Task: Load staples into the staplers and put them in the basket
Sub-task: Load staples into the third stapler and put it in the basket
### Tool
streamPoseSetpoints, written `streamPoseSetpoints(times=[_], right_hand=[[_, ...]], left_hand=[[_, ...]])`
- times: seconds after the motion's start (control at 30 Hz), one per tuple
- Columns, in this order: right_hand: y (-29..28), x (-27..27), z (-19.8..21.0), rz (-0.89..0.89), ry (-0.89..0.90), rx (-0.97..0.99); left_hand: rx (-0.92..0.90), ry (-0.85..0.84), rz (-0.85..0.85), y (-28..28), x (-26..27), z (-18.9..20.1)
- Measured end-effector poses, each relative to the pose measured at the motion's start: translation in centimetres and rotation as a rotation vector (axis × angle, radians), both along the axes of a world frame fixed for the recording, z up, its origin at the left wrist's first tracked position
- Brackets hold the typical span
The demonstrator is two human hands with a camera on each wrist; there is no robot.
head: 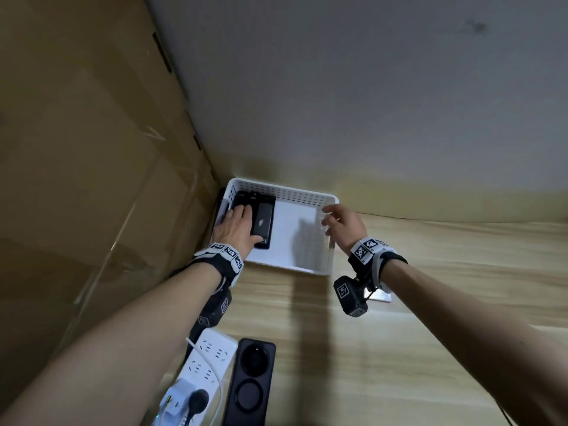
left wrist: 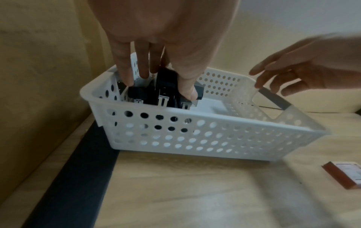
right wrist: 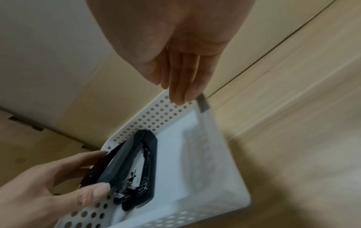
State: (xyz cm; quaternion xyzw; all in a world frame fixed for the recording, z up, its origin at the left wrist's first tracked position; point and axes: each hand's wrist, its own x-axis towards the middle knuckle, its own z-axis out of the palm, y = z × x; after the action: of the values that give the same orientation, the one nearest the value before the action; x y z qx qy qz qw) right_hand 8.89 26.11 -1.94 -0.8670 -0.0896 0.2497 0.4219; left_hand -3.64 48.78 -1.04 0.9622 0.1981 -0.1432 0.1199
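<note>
A white perforated basket (head: pixel 285 192) stands on the wooden table in the corner by the wall. Black staplers (head: pixel 263 224) lie side by side in its left part, with bare white floor to their right. My left hand (head: pixel 239 216) reaches down into the basket (left wrist: pixel 215 135) and grips a stapler (left wrist: pixel 167 83), thumb on one side and fingers on the other. The little finger touches the stapler beside it. My right hand (head: pixel 330 219) hovers at the basket's right rim with fingers straight and empty. Those fingertips (right wrist: pixel 178 98) sit at the rim of the basket (right wrist: pixel 156 117).
Cardboard boxes (head: pixel 76 149) wall off the left side and a grey wall stands behind the basket. A small red and white box (left wrist: pixel 345 175) lies on the table right of the basket. A white power strip (head: pixel 209 358) and a black holder (head: pixel 252 385) lie near me.
</note>
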Motion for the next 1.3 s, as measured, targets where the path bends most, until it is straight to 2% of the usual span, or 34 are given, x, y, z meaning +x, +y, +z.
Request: streamPoseSetpoints(times=[0.1,0.27,0.37,0.47,0.57,0.73,0.9,1.03,1.17,1.3], right_hand=[[-3.6,-0.4,0.4,-0.059,-0.097,-0.039],[-11.0,-2.0,-0.2,-0.106,-0.122,-0.174],[-15.4,-3.4,-1.6,0.001,-0.049,-0.292],[-17.1,-4.8,-3.2,0.144,0.05,-0.345],[-18.3,-6.3,-5.4,0.223,0.015,-0.387],[-18.1,-8.0,-6.9,0.188,-0.058,-0.402],[-17.0,-8.2,-6.3,0.106,-0.014,-0.364],[-16.2,-7.8,-4.4,0.111,-0.03,-0.331],[-14.2,-6.3,-1.8,0.085,-0.09,-0.288],[-10.7,-4.6,0.9,0.063,-0.159,-0.197]], left_hand=[[-0.011,-0.021,-0.017,-1.5,0.2,0.9],[-0.088,-0.133,-0.148,-6.6,1.5,2.2],[-0.197,-0.094,-0.24,-10.7,2.0,2.4],[-0.257,0.014,-0.286,-13.4,1.6,1.9],[-0.278,0.093,-0.289,-15.8,0.4,1.0],[-0.218,0.031,-0.311,-15.8,-2.2,0.2],[0.059,0.14,-0.238,-13.3,-2.9,0.4],[0.137,0.209,-0.142,-10.9,-2.7,0.5],[0.187,0.311,-0.163,-10.5,-1.7,0.5],[0.174,0.298,-0.181,-10.1,-1.5,0.8]])
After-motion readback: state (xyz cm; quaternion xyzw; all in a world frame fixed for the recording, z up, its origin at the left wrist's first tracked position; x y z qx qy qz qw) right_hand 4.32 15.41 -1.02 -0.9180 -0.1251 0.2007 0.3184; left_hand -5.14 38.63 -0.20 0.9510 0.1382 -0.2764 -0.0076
